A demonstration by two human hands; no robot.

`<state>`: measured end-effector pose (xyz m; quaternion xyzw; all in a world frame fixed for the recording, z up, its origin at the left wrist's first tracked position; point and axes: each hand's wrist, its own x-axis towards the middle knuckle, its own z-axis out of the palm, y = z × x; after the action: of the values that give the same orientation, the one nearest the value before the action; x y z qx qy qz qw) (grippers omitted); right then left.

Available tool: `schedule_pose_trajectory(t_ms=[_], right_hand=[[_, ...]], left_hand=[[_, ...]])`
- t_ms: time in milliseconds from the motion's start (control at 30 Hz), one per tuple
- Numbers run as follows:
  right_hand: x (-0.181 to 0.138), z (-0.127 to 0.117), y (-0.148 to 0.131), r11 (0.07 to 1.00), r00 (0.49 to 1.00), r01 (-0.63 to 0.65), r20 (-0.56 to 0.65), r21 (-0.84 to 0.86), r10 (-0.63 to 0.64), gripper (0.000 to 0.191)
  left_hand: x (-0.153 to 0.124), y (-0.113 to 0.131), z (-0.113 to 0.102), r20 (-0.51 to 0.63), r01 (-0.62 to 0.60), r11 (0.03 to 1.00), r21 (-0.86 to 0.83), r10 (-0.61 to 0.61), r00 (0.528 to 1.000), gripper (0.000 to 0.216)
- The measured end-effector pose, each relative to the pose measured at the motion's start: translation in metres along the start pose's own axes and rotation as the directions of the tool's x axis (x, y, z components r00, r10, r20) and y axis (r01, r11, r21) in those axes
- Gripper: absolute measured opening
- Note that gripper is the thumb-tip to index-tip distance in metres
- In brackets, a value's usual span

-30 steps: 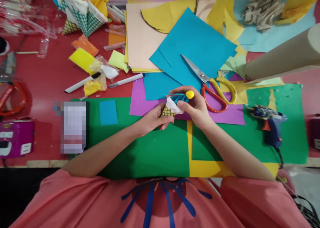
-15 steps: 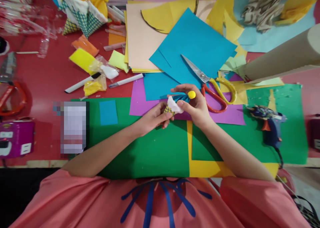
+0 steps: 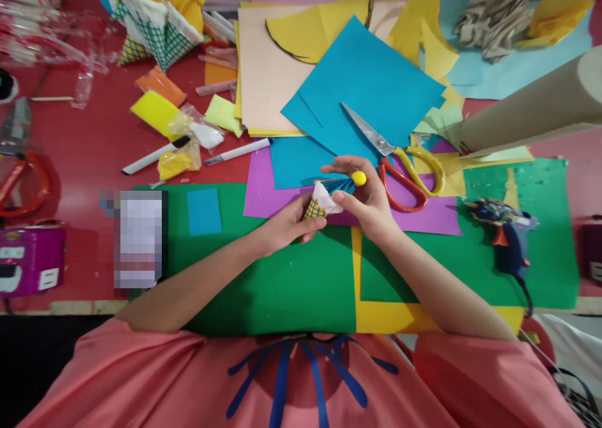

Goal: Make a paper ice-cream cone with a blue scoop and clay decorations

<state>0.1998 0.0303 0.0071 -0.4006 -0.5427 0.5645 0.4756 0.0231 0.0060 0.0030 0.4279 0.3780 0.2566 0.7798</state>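
Both hands hold a small paper ice-cream craft (image 3: 324, 201) over the green sheet (image 3: 282, 277). It has a checked yellow cone, a white band, a folded blue fan and a yellow ball (image 3: 359, 178) at its top. My left hand (image 3: 286, 224) pinches the cone end from below. My right hand (image 3: 369, 196) wraps its fingers round the blue fan, with the yellow ball beside its fingers. The purple sheet (image 3: 263, 193) lies just behind the craft.
Red-and-yellow scissors (image 3: 399, 158) lie on blue paper (image 3: 371, 83) right behind my right hand. A blue glue gun (image 3: 508, 234) rests at the right. Markers (image 3: 237, 151), clay packets (image 3: 181, 158), more finished cones (image 3: 155, 24) and a cardboard tube (image 3: 531, 108) crowd the red table.
The craft has shifted only slightly between the hands; the yellow ball moved a little. Both hands keep their grip.
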Motion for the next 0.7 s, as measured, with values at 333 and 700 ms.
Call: schedule_pose_trajectory(t_ms=[333, 700], right_hand=[[-0.0025, 0.001, 0.0054, 0.997, 0.999, -0.037, 0.032, 0.07, 0.035, 0.045], [-0.0013, -0.0018, 0.0061, 0.991, 0.998, -0.028, 0.065, 0.133, 0.02, 0.052]], left_hand=[[-0.0006, -0.0011, 0.001, -0.039, -0.019, 0.997, 0.071, 0.021, 0.999, 0.055], [0.003, 0.0024, -0.0014, -0.008, 0.048, 0.985, -0.168, -0.05, 0.999, 0.055]])
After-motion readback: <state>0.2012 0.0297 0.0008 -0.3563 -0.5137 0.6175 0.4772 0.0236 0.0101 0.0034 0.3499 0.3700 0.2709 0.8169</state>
